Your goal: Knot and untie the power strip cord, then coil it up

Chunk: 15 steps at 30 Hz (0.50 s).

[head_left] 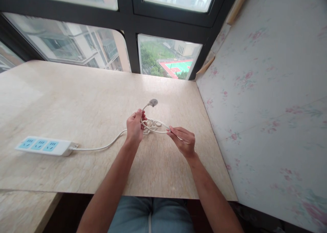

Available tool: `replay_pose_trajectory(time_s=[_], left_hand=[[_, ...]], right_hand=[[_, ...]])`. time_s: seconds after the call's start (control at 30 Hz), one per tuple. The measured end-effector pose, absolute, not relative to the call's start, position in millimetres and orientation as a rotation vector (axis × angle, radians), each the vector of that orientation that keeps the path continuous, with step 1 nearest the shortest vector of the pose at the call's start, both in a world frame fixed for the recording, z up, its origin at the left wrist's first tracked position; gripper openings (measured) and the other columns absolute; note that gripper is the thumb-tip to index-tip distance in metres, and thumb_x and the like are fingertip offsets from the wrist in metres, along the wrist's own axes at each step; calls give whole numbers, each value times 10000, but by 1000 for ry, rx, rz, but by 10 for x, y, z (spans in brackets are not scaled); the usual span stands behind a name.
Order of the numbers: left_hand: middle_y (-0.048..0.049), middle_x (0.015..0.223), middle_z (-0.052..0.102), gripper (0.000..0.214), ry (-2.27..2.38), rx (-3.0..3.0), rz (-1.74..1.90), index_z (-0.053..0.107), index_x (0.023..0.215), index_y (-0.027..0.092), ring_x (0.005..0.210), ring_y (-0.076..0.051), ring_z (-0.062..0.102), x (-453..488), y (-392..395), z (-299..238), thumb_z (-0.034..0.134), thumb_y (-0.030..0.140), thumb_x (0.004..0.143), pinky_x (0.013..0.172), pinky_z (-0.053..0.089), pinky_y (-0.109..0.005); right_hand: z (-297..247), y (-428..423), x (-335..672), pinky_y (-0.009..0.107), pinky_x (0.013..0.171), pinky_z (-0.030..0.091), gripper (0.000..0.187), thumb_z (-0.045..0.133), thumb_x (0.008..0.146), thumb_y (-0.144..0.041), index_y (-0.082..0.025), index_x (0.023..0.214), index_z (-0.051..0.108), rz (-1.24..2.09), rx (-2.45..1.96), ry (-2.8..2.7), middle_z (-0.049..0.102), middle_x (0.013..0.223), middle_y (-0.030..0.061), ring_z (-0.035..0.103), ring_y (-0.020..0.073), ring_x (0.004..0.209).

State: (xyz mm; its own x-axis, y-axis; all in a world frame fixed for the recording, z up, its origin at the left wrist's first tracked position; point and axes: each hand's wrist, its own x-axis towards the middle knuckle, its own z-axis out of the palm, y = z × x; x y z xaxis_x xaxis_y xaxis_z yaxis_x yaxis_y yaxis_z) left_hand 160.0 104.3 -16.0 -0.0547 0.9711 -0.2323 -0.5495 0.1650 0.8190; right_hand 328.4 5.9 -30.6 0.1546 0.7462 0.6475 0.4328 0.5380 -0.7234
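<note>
A white power strip (43, 146) with blue sockets lies at the left of the beige marble tabletop (84, 100). Its white cord (102, 146) runs right into a small coil (151, 126) between my hands. My left hand (134, 127) is closed around the coil's left side, and the grey plug (153, 102) sticks up just beyond it. My right hand (183, 141) pinches the cord at the coil's right end. Both hands hover just above the table.
Dark-framed windows (133, 25) run along the table's far edge. A floral-papered wall (268, 100) borders the right side. A second, lower tabletop piece (22, 209) shows at the bottom left. My jeans-clad lap (150, 214) is under the near edge.
</note>
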Motion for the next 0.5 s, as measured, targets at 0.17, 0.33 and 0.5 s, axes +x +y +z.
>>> replay_pose_trajectory(time_s=[0.17,0.33,0.5], left_hand=[[18,704,553,221,665,389,1390,600,743,140,557,-55,516,1514,1050,-69,734,310,790,535,441,-180],[5,739,522,210,460,564,1392,594,722,163,630,-84,528,1445,933,69,648,302,870,633,478,-223],[-26,780,546,217,241,941,1212,629,785,169,759,-144,582,1430,531,127,645,367,874,689,485,-261]], right_hand=[[-315,64,3266,352,713,608,171,741,789,-223,-283,948,768,368,-1144,-1353,770,879,26,723,189,768],[-343,140,3263,337,687,594,251,783,733,-260,-232,973,719,761,-1169,-956,755,801,16,706,169,682],[-352,221,3320,214,533,506,353,795,667,-227,-209,1001,681,1053,-1064,-614,717,709,-17,606,88,540]])
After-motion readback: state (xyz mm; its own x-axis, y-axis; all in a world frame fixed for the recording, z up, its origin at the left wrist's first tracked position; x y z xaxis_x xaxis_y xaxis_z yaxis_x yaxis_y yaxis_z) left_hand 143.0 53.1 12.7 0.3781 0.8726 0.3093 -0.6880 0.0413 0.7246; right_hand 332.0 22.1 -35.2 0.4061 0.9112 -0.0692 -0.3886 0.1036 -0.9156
